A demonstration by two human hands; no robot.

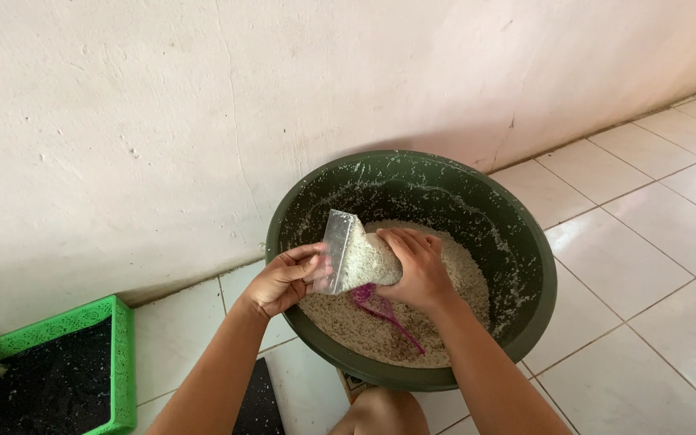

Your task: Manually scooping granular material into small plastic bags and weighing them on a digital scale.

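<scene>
Both hands grip a small clear bag (pixel 358 258) of rice over the green basin (pixel 525 242): left hand (pixel 283 278) pinches its mouth, right hand (pixel 419 270) clasps its body.

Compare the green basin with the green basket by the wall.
The basin is round, dark green and solid-walled; the basket is rectangular, bright green, with a lacy perforated rim. The basin holds pale grain and a pink scoop; the basket has a dark inside. Both sit on the tiled floor.

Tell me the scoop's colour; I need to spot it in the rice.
Pink-purple scoop, half buried in the rice; head view.
</scene>
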